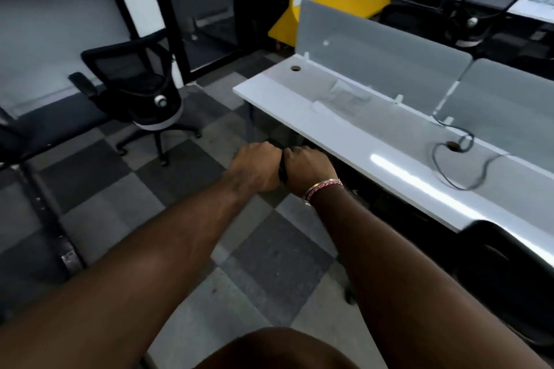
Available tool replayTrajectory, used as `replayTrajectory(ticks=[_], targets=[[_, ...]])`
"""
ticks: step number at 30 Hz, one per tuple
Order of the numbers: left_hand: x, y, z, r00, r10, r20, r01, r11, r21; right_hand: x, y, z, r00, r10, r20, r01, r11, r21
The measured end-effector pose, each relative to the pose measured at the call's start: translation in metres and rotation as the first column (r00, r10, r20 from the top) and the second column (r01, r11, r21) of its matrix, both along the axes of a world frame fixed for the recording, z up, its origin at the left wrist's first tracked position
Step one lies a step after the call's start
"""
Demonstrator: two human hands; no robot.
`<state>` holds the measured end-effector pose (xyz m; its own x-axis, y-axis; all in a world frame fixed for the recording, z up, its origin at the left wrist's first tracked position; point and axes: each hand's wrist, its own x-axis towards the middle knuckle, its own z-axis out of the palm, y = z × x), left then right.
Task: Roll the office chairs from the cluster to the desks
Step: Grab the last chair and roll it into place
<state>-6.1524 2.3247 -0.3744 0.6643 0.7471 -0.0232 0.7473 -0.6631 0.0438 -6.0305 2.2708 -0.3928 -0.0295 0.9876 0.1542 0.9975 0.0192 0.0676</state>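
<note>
My left hand (257,168) and my right hand (308,168) are fists side by side, just in front of the white desk (344,141). Both close on a narrow dark piece (282,172) that shows only between them. It looks like part of a chair that continues into the shadow under the desk's edge; the rest of it is hidden. A black mesh office chair (135,90) with a white-rimmed seat stands free on the floor at the left, by the wall. Another black chair (503,263) sits against the desk's front edge at the lower right.
Grey frosted dividers (374,57) run along the desk's far side, and a black cable (449,165) loops over its top. A further mesh chair (485,6) stands at a far desk, top right. A dark bench (45,132) lines the left wall. The floor has grey checkered carpet tiles (168,213).
</note>
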Motion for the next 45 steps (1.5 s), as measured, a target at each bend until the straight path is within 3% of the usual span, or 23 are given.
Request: replayTrajectory(ticks=[7,11,15,20,22,24,26,27,28,29,33,42,45], targets=[[-0.095,0.105,-0.007,0.994,0.106,0.024,-0.106,0.994,-0.001,-0.083,0.12,-0.001,0.992,0.123,-0.021,-0.123,0.992,-0.026],[-0.13,0.169,-0.014,0.973,0.231,-0.02,-0.231,0.973,-0.001,-0.121,0.2,-0.009,0.981,0.194,-0.013,-0.194,0.979,-0.061],[-0.153,0.246,-0.016,0.939,0.341,0.037,-0.34,0.94,-0.027,-0.143,0.293,-0.015,0.958,0.286,0.01,-0.285,0.957,-0.054],[-0.168,0.346,-0.017,0.81,0.57,0.141,-0.541,0.818,-0.198,-0.152,0.409,-0.011,0.913,0.408,0.008,-0.408,0.913,-0.034],[-0.161,0.388,-0.023,0.728,0.673,0.127,-0.662,0.739,-0.122,-0.155,0.448,-0.007,0.891,0.454,0.008,-0.453,0.891,-0.034],[-0.17,0.426,-0.036,0.688,0.725,0.006,-0.724,0.687,-0.063,-0.159,0.491,-0.001,0.88,0.475,-0.008,-0.475,0.879,-0.023],[-0.171,0.477,-0.042,0.58,0.811,0.078,-0.781,0.581,-0.228,-0.166,0.534,0.001,0.875,0.484,-0.022,-0.484,0.874,-0.031],[-0.174,0.492,-0.04,0.579,0.811,0.079,-0.774,0.578,-0.258,-0.169,0.55,0.0,0.872,0.489,-0.027,-0.489,0.871,-0.036],[-0.178,0.507,-0.042,0.643,0.764,0.049,-0.734,0.633,-0.246,-0.176,0.576,-0.003,0.869,0.494,-0.035,-0.495,0.868,-0.036],[-0.183,0.517,-0.036,0.663,0.748,0.043,-0.745,0.664,-0.062,-0.179,0.593,-0.007,0.867,0.497,-0.037,-0.498,0.867,-0.022],[-0.213,0.607,-0.035,0.774,0.632,0.036,-0.625,0.772,-0.111,-0.199,0.677,-0.022,0.857,0.515,-0.002,-0.515,0.856,-0.053],[-0.262,0.786,-0.045,0.825,0.561,0.064,-0.551,0.825,-0.125,-0.249,0.852,-0.036,0.903,0.43,-0.011,-0.43,0.9,-0.072],[-0.265,0.847,-0.048,0.824,0.566,-0.028,-0.564,0.816,-0.122,-0.259,0.909,-0.041,0.913,0.406,-0.035,-0.408,0.91,-0.077]])
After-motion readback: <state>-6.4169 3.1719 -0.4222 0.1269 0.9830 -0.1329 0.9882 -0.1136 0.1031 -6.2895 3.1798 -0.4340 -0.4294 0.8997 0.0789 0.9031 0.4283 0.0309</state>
